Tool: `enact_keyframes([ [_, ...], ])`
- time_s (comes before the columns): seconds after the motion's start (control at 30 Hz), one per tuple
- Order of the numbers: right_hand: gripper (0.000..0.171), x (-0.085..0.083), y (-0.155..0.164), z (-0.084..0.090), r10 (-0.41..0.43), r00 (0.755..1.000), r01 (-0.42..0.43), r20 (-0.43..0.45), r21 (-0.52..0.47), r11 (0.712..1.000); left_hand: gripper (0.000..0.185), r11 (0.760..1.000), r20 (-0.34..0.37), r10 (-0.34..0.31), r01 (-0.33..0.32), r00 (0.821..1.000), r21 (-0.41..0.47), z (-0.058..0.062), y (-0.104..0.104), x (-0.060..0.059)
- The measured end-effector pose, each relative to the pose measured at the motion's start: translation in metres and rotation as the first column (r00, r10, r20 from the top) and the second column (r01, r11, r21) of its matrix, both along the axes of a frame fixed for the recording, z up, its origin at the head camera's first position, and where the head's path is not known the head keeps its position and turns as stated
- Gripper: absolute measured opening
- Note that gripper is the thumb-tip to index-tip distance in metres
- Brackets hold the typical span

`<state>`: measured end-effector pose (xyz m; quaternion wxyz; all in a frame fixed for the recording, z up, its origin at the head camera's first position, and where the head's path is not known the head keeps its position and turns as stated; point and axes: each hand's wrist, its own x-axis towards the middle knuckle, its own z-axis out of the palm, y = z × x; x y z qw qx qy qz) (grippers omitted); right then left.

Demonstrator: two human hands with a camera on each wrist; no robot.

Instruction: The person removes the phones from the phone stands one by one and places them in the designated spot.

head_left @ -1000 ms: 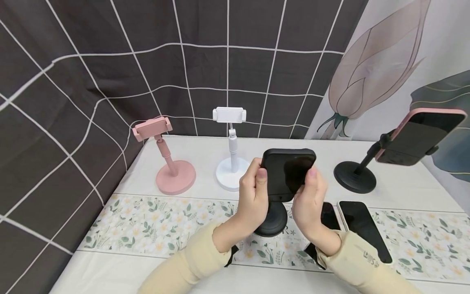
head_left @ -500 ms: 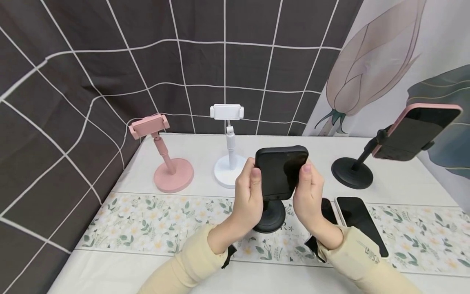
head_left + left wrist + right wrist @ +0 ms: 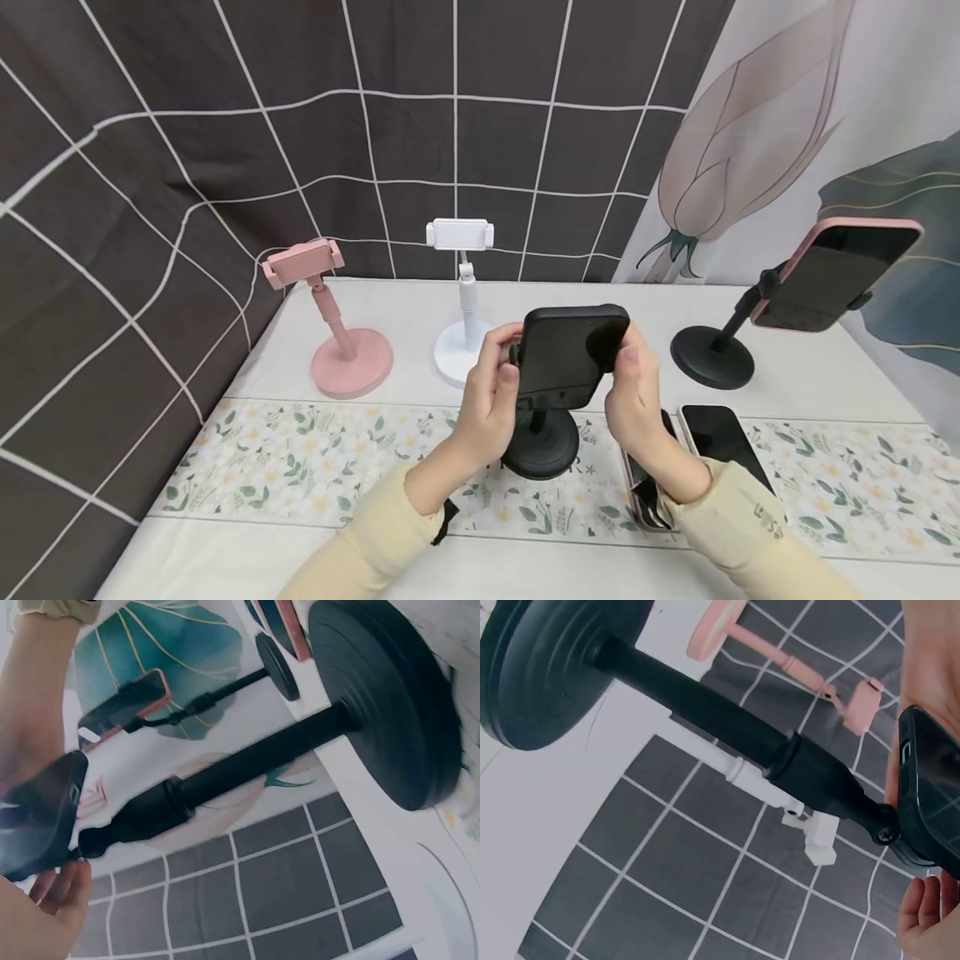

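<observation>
A smartphone (image 3: 566, 358) in a black case sits tilted in the holder of a black phone stand (image 3: 542, 454), whose round base is on the table. My right hand (image 3: 637, 396) grips the phone's right edge, thumb at the front. At the left edge, my left hand (image 3: 483, 404) has its fingers reaching behind the holder, while its thumb stands apart from the phone. A bit of the holder's clamp shows there. In the left wrist view the stand's stem (image 3: 259, 754) and joint are visible. The phone's back is mostly hidden.
Behind stand a pink phone stand (image 3: 351, 362) and a white phone stand (image 3: 468, 304). At right, a second black stand (image 3: 712, 358) bears a pink-edged phone (image 3: 836, 275). Two phones lie by my right forearm, one a black-screened phone (image 3: 720, 437). A dark checked curtain (image 3: 405, 142) hangs behind.
My left hand has loosened and shifted left, its thumb coming away from the phone and the clamp's side showing. The right hand stays on the phone. The view has shifted slightly.
</observation>
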<state>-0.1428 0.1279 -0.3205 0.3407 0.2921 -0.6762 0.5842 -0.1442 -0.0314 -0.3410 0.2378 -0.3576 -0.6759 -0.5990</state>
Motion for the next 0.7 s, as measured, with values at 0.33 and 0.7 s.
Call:
enact_keyframes([
  [0.33,0.047,-0.004,-0.020,0.047,-0.227,0.888,0.180,-0.400,-0.153,0.972,0.064,0.959,-0.186,0.131,-0.172,0.974,-0.227,0.005,-0.023,-0.011],
  [0.7,0.032,0.027,-0.043,0.057,-0.438,0.782,0.615,-0.443,0.435,0.658,0.039,0.791,-0.638,0.164,-0.487,0.753,-0.371,0.032,-0.033,-0.028],
])
